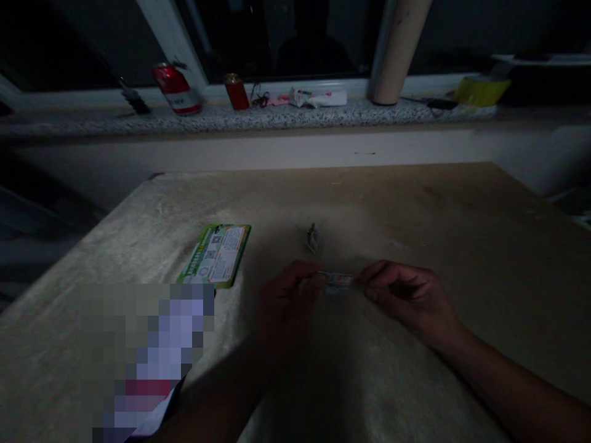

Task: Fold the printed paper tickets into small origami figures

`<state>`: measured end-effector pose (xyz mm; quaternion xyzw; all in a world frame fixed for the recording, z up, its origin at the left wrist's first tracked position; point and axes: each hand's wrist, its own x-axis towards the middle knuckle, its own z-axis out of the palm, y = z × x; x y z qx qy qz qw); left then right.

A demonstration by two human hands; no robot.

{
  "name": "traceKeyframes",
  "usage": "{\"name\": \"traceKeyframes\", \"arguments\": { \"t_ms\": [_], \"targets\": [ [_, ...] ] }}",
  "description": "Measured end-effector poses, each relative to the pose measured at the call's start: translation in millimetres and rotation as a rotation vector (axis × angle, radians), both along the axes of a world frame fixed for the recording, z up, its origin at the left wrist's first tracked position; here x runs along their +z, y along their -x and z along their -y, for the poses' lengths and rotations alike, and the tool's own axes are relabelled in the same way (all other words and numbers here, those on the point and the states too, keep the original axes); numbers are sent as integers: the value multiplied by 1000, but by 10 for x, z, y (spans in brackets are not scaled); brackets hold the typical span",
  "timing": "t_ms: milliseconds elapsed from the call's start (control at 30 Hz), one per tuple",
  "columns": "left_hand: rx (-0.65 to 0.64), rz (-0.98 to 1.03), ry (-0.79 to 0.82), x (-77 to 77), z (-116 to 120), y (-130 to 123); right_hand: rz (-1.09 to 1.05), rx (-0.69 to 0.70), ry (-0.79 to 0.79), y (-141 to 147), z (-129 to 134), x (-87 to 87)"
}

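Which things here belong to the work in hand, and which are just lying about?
In use: small printed strip, held by left hand and right hand.

Lying about: green card, small crumpled scrap (either could be related), red can, red jar, thick tube, yellow item.

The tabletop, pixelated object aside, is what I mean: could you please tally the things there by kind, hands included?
Hands, left and right: 2
Printed green-and-white card: 1
Small crumpled piece: 1
Small strip between the hands: 1
Total: 5
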<state>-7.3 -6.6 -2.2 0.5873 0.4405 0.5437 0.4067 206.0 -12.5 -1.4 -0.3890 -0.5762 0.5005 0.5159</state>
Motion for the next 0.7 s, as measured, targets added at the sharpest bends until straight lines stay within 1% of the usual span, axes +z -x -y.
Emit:
{"name": "traceKeyframes", "arguments": {
  "t_ms": [67, 133, 200, 300, 367, 433, 533, 700],
  "targets": [
    [-26, -2, -4, 3, 9, -7, 38, 8, -3, 23, 12, -3],
    [-89, -25, -22, 12, 36, -36, 76, 6, -12, 66, 25, -3],
    [-124, -53, -51, 22, 66, -69, 110, -16, -75, 113, 31, 7],
    [-112, -87, -74, 21, 90, -98, 153, -54, -187, 155, 28, 36],
    [-81, -99, -89, 12, 90, -104, 178, -69, -205, 161, 28, 47],
    [-60, -109, -120, 3, 84, -107, 186, -78, -173, 156, 36, 43],
    [-35, -140, -192, 1, 79, -110, 177, -89, -81, 150, 53, 28],
    [-2, -245, -378, 49, 79, -100, 151, -145, 44, 164, 67, 50]
  ]
}}
